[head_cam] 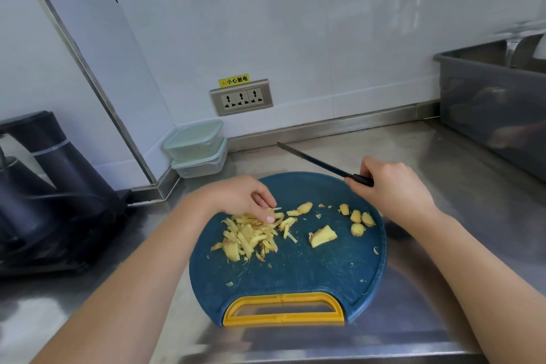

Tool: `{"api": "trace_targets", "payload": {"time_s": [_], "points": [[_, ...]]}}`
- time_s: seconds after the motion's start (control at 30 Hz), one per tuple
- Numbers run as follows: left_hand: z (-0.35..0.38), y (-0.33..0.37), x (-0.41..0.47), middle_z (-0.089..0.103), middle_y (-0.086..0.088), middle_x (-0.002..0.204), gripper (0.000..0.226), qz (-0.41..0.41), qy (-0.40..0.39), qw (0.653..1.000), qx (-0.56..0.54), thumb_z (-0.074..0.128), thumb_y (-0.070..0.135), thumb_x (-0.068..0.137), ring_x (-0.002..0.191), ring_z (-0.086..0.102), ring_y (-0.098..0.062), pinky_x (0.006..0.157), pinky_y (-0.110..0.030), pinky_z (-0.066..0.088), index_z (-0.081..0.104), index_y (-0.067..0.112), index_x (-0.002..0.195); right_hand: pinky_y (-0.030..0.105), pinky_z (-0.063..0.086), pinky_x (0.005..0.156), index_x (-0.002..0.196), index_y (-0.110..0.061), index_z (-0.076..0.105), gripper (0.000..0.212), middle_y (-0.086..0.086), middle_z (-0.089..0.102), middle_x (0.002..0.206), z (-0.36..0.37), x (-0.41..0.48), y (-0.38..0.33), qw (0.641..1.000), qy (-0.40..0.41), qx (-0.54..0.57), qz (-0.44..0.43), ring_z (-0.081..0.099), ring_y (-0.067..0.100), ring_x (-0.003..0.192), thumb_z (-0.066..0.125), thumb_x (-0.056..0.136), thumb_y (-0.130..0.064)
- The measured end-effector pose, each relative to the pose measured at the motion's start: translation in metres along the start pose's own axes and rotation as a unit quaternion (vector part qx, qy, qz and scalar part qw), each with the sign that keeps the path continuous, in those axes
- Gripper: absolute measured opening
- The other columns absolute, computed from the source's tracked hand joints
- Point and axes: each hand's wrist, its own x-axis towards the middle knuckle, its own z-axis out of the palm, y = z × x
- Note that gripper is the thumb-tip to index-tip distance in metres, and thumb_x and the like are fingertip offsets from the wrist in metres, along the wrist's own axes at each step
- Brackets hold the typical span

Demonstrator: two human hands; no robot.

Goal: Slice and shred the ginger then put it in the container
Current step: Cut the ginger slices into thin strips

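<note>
Centre frame, on the blue cutting board (pixel 295 272), our left hand (pixel 243 196) curls its fingers onto the shredded ginger (pixel 248 238); whether it pinches any we cannot tell. Our right hand (pixel 388 183) grips the knife (pixel 313 161) by its handle, right of centre. Stacked containers (pixel 196 148) sit mid-left.

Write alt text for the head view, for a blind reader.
On a round blue cutting board, the left hand curls its fingers into a pile of shredded ginger while the right hand holds a black-handled knife above the board's far edge. Thicker ginger pieces lie to the right; two stacked containers stand by the wall.
</note>
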Motion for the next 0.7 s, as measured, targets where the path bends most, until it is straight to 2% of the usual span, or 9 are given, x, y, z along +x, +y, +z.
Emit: {"api": "trace_targets", "payload": {"time_s": [0.07, 0.17, 0.3, 0.43, 0.57, 0.67, 0.7], "points": [[-0.005, -0.004, -0.001, 0.066, 0.011, 0.102, 0.032, 0.01, -0.015, 1.0, -0.017, 0.078, 0.027, 0.075, 0.098, 0.061, -0.002, 0.095, -0.026, 0.047, 0.066, 0.029, 0.105, 0.024, 0.028, 0.041, 0.077, -0.016, 0.046, 0.033, -0.004, 0.047, 0.058, 0.0, 0.0, -0.001, 1.0, -0.003, -0.001, 0.0, 0.05, 0.019, 0.057, 0.058, 0.089, -0.044], [-0.006, -0.008, -0.002, 0.068, 0.009, 0.09, 0.02, 0.02, 0.016, 0.999, -0.044, 0.075, 0.016, 0.078, 0.083, 0.063, 0.0, 0.089, -0.025, 0.049, 0.068, 0.029, 0.093, 0.024, 0.028, 0.042, 0.076, -0.016, 0.046, 0.034, -0.004, 0.047, 0.057, 0.0, 0.0, -0.001, 1.0, -0.001, 0.001, 0.002, 0.05, 0.021, 0.058, 0.059, 0.088, -0.044], [-0.003, -0.012, -0.002, 0.07, 0.014, 0.09, 0.015, 0.022, 0.035, 0.999, -0.033, 0.071, 0.021, 0.083, 0.082, 0.063, 0.003, 0.083, -0.019, 0.048, 0.07, 0.028, 0.096, 0.024, 0.029, 0.042, 0.075, -0.016, 0.046, 0.034, -0.002, 0.048, 0.058, -0.001, -0.001, -0.001, 1.0, 0.001, 0.003, 0.003, 0.051, 0.022, 0.058, 0.059, 0.088, -0.045], [0.0, -0.012, -0.002, 0.069, 0.014, 0.086, 0.02, 0.016, 0.027, 0.999, -0.018, 0.072, 0.018, 0.082, 0.082, 0.065, 0.0, 0.082, -0.023, 0.05, 0.07, 0.028, 0.098, 0.024, 0.029, 0.042, 0.076, -0.015, 0.046, 0.034, -0.002, 0.048, 0.058, 0.0, -0.001, -0.002, 1.0, -0.002, 0.001, 0.003, 0.051, 0.023, 0.059, 0.059, 0.088, -0.044], [0.001, -0.009, -0.005, 0.07, 0.011, 0.092, 0.017, 0.02, 0.043, 0.999, -0.018, 0.064, 0.022, 0.089, 0.081, 0.062, 0.002, 0.071, -0.018, 0.043, 0.066, 0.03, 0.104, 0.025, 0.029, 0.043, 0.076, -0.015, 0.047, 0.034, -0.002, 0.048, 0.058, 0.0, 0.0, -0.002, 1.0, -0.002, 0.004, 0.007, 0.051, 0.024, 0.06, 0.06, 0.087, -0.045], [0.003, -0.011, -0.006, 0.07, 0.005, 0.1, 0.014, 0.023, 0.058, 0.997, -0.043, 0.061, 0.025, 0.091, 0.085, 0.063, -0.005, 0.068, -0.018, 0.046, 0.064, 0.029, 0.105, 0.025, 0.03, 0.044, 0.076, -0.015, 0.047, 0.034, -0.002, 0.048, 0.058, 0.001, 0.0, -0.001, 1.0, -0.001, 0.005, 0.004, 0.052, 0.024, 0.06, 0.061, 0.087, -0.044], [0.003, -0.012, -0.007, 0.07, 0.004, 0.1, 0.014, 0.024, 0.066, 0.996, -0.057, 0.062, 0.025, 0.091, 0.088, 0.065, -0.008, 0.072, -0.019, 0.047, 0.064, 0.026, 0.104, 0.025, 0.03, 0.044, 0.075, -0.015, 0.047, 0.034, -0.002, 0.048, 0.057, 0.001, 0.0, -0.001, 1.0, 0.001, 0.006, 0.004, 0.051, 0.024, 0.06, 0.061, 0.087, -0.044]]}}
